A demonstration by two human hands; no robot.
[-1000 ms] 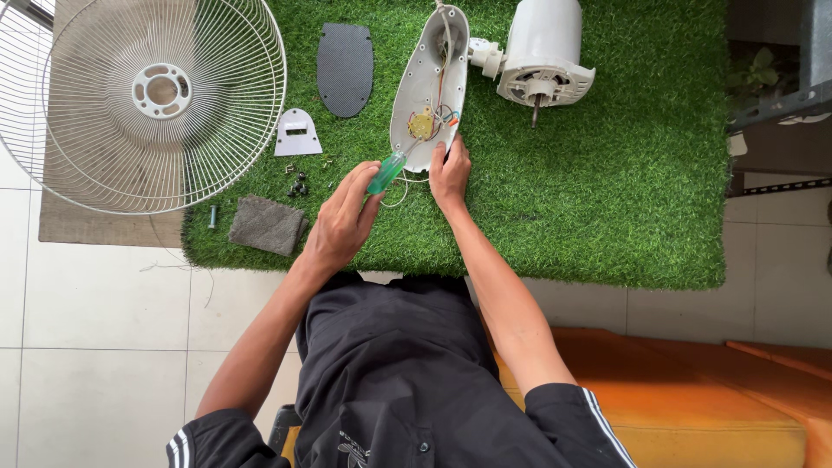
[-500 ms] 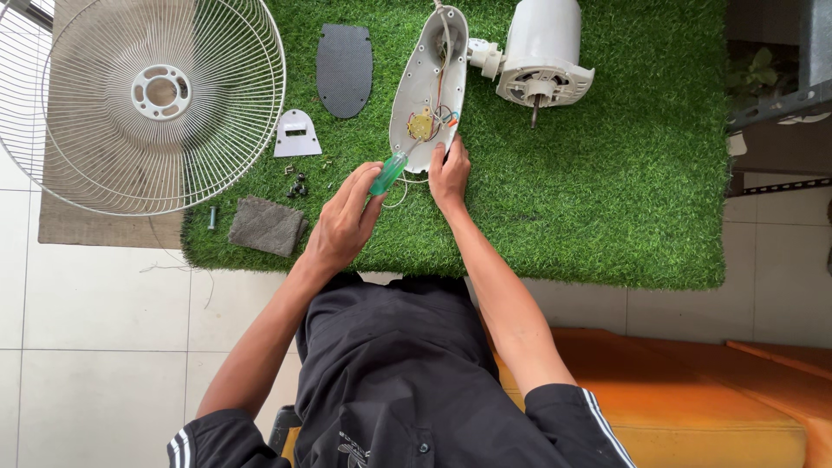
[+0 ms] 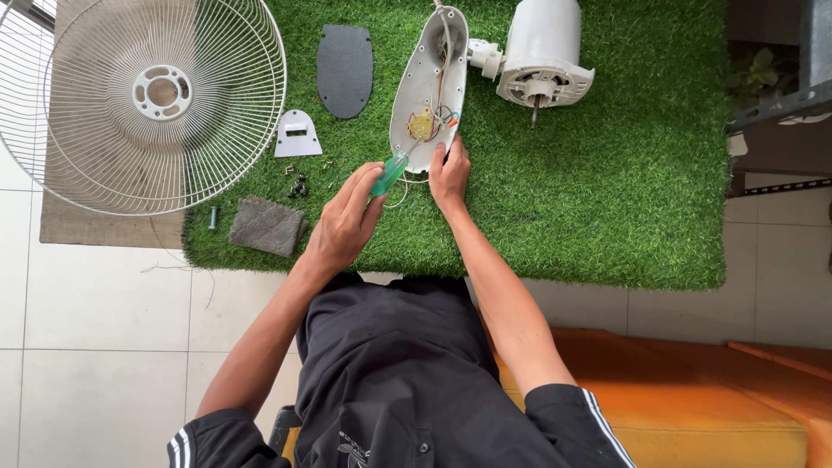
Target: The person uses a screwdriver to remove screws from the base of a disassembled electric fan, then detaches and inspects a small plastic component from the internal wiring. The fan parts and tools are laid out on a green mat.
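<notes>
On the far left, partly over the tiles, lies the fan grille (image 3: 147, 100), its rim overlapping a brown mat (image 3: 95, 230) and the edge of the green turf (image 3: 607, 191). Just right of it, on the turf, sit a small bolt (image 3: 212, 217), a grey cloth (image 3: 267, 225), a cluster of dark screws (image 3: 298, 185) and a small white bracket (image 3: 297, 134). Above these rests the dark oval cover plate (image 3: 345, 69).

My left hand (image 3: 344, 221) is clamped on the green handle of a screwdriver (image 3: 389, 174), fingers curled round it, the tip angled up towards the lower end of the open white housing (image 3: 429, 87). That housing lies on its back near the middle of the turf, showing a brass-coloured part and coloured wires inside.

My right hand (image 3: 449, 173) rests just beside the screwdriver, fingers together and pressed against the housing's lower rim, holding nothing else.

Further right, joined to the housing by a short neck, lies the white motor (image 3: 544, 52), its shaft pointing down. Along the bottom right runs an orange cushion (image 3: 693, 390).
</notes>
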